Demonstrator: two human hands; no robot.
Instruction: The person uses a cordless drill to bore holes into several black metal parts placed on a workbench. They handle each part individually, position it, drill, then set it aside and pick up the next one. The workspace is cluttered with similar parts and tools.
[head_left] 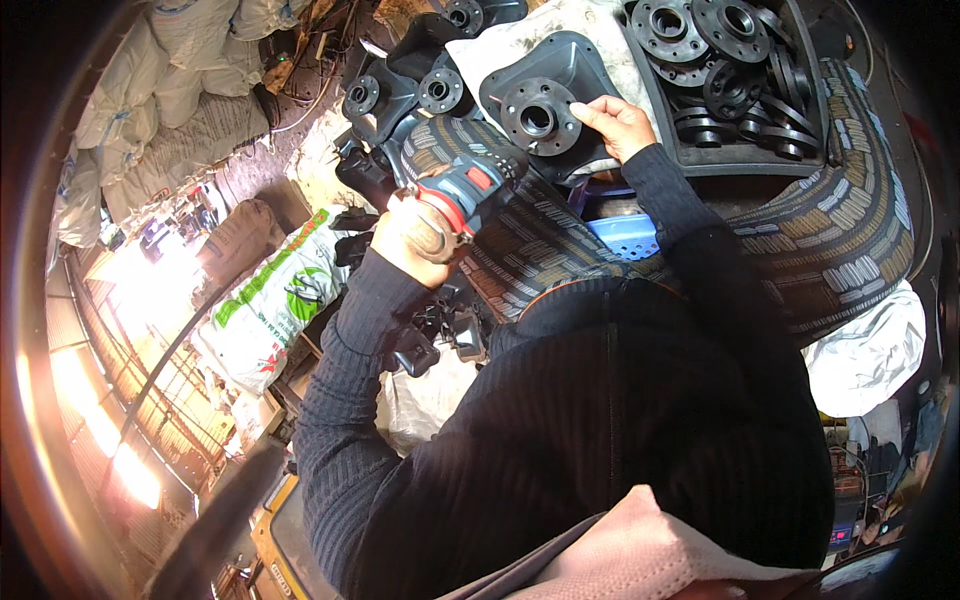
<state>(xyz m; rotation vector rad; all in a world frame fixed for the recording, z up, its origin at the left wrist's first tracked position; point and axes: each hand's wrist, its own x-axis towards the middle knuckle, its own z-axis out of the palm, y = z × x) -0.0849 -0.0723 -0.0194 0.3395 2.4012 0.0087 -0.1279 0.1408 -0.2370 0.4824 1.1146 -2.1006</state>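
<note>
My left hand [412,248] is wrapped round a blue cordless drill [468,192] with red parts, its front end pointing toward the upper right, short of the workpiece. In front of me a black plate with a raised rim [570,65] lies on white cloth. On this plate sits a round black flange [528,137] with a central bore and a ring of holes. The thumb and finger of my right hand [622,128] are pinched together at the flange's right edge, beside a hole. Anything small between those fingertips is hidden.
A grey bin [745,160] of loose black flanges stands at the upper right. More black plates with flanges [440,90] are piled at the upper left. Patterned fabric [800,235] covers my legs, with a blue plastic basket [625,237] between them. Sacks [270,310] stand at the left.
</note>
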